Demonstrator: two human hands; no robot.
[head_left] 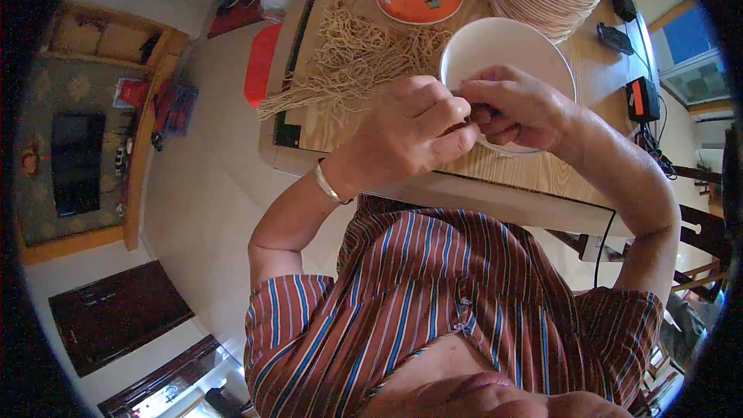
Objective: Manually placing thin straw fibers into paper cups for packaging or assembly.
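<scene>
Striped shirt [441, 255] foremost; the white tub [507, 50] lies behind curled fingers [447, 114].

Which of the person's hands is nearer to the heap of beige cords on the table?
Left. The left hand is just below and right of the beige cords; the right hand is farther right, in front of the white tub.
</scene>
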